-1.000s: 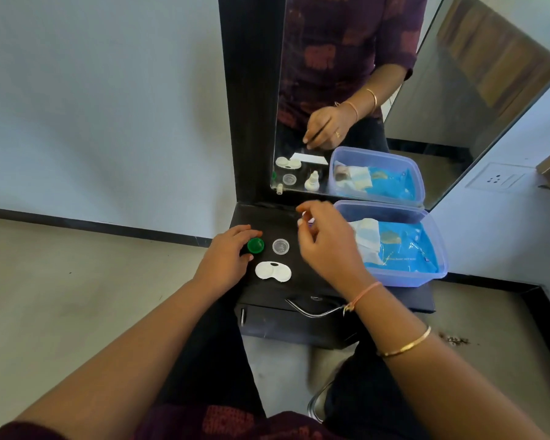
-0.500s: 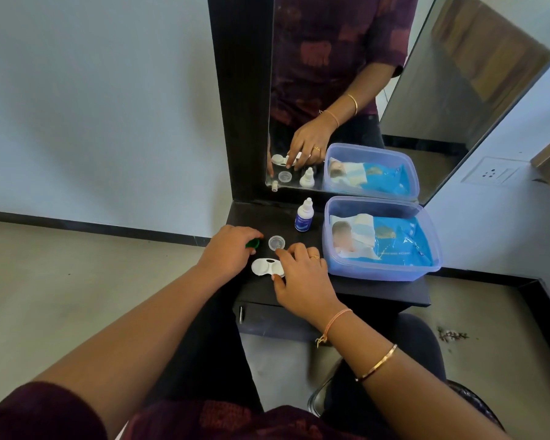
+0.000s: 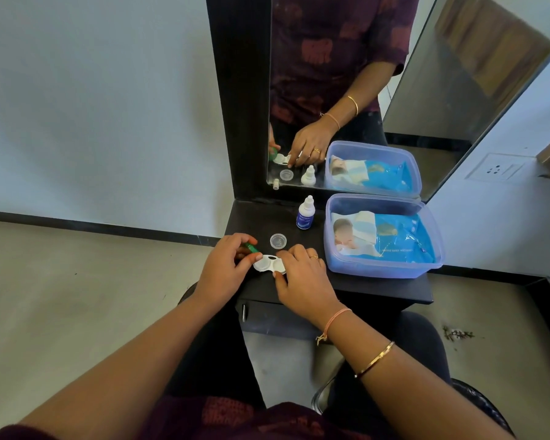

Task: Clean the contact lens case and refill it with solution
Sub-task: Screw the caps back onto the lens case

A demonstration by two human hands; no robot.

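Observation:
A white two-well contact lens case (image 3: pixel 269 264) lies on the dark shelf (image 3: pixel 375 285) near its front left corner. My left hand (image 3: pixel 224 265) holds a green cap (image 3: pixel 250 248) just above the case's left well, thumb touching the case's edge. My right hand (image 3: pixel 302 274) grips the case's right end from the near side. A clear round cap (image 3: pixel 278 241) lies loose behind the case. The small white and blue solution bottle (image 3: pixel 305 214) stands upright further back, capped.
A translucent blue plastic box (image 3: pixel 383 266) with a wipes packet inside fills the shelf's right half. A mirror (image 3: pixel 378 74) in a black frame rises behind the shelf. A drawer handle (image 3: pixel 243 312) sits below the front edge. A wall socket (image 3: pixel 496 168) is at right.
My right hand left the bottle standing at the back and came down onto the case's right end. My left hand lifted the green cap off the shelf toward the left well.

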